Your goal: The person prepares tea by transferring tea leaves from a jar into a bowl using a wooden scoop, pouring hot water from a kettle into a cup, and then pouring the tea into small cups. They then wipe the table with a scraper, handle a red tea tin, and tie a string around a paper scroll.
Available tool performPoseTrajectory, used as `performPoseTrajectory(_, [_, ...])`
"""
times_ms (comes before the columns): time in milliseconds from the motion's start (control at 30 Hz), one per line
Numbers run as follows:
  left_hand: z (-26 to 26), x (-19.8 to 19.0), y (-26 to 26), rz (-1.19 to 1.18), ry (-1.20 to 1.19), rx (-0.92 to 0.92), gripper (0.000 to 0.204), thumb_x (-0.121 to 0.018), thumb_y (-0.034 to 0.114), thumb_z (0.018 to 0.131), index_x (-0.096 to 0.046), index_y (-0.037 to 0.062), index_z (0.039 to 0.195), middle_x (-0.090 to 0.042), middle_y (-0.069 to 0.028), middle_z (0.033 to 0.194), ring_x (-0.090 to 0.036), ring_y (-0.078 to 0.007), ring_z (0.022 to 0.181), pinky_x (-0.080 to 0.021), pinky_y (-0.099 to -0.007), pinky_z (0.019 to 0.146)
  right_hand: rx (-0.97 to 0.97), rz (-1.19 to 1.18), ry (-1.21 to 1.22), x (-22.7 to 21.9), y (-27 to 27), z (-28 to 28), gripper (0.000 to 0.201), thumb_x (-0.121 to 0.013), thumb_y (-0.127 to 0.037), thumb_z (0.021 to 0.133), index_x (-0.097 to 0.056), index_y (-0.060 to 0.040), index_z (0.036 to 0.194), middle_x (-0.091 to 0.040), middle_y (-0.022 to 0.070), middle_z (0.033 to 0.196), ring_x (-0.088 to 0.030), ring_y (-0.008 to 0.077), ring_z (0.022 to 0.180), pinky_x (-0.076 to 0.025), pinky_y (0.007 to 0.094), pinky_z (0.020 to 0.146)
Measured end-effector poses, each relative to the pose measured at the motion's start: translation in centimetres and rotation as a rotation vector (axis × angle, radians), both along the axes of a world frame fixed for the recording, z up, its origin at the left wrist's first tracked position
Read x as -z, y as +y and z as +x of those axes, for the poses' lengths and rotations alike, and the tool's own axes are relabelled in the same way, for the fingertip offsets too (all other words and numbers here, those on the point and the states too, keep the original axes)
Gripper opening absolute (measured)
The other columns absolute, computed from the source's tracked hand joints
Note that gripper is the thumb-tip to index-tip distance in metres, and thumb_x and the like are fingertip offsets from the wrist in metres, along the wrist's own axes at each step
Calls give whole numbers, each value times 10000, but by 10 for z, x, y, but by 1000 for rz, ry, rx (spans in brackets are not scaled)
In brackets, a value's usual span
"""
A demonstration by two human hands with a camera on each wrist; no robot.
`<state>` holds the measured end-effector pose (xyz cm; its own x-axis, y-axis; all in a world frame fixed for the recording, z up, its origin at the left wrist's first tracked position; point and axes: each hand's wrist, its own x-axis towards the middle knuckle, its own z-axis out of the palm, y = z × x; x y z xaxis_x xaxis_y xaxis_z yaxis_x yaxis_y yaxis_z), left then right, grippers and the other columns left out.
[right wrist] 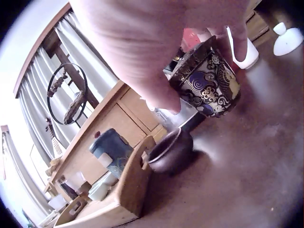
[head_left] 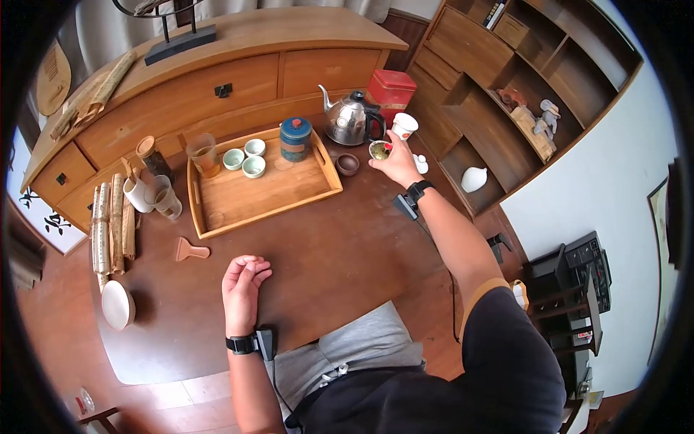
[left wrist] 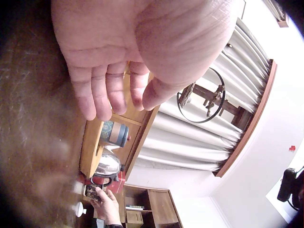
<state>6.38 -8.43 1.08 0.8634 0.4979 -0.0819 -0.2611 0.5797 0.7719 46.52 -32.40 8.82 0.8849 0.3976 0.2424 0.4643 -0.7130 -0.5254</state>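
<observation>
My right hand point(head_left: 401, 165) reaches to the back right of the table and grips a dark cup with a gold and purple pattern point(right wrist: 209, 88) by its rim. The head view looks into this patterned cup point(head_left: 379, 150), where something greenish-yellow shows. A small brown bowl point(head_left: 348, 165) sits to its left, and a white cup point(head_left: 405, 126) with a red mark stands just behind. Beside the hand lies a white knobbed lid point(head_left: 421, 165). My left hand point(head_left: 244, 288) is at the front of the table, fingers loosely bent, holding nothing.
A steel kettle point(head_left: 348, 123) and red tin point(head_left: 392, 90) stand at the back. The wooden tray point(head_left: 260, 210) carries small green cups point(head_left: 254, 167), a glass pitcher point(head_left: 203, 155) and a blue canister point(head_left: 295, 140). Bamboo scrolls point(head_left: 116, 224) and a pale bowl point(head_left: 118, 305) lie left.
</observation>
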Motion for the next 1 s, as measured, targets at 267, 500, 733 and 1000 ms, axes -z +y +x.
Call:
performPoseTrajectory(267, [1,-2,0,-10,6,-1,120,-613,119,1063,-664,39,1137,-693,-91,1115,-691,-202,1041,-572,-366,950,-197,40,72,-26,-11,-79,1008,-916,-268,723,-402,-13,1552,-535,264,1425,-547,396,1340,-449,435,1135])
performPoseTrajectory(500, [1,0,0,12,8,2,125,-580,125,1079,-647,46,1148,-695,-96,1121,-695,-208,1053,-566,-367,953,-403,15,93,0,1,-137,971,-913,-183,746,-400,-51,1560,-556,201,1364,-562,347,1317,-465,415,1115])
performPoseTrajectory(733, [1,0,0,5,3,-2,123,-583,121,1077,-647,44,1148,-698,-100,1126,-701,-212,1050,-573,-366,947,-462,-1,50,5,4,-140,1000,-929,-260,746,-379,-39,1551,-546,223,1339,-569,410,1270,-482,455,1084])
performPoseTrajectory(1000, [2,-1,-1,2,-1,2,117,-583,120,1077,-650,45,1136,-698,-100,1126,-703,-210,1045,-574,-363,946,-347,46,-172,-1,4,-130,323,-874,-280,816,-749,-18,959,-655,104,991,-629,298,993,-526,417,875])
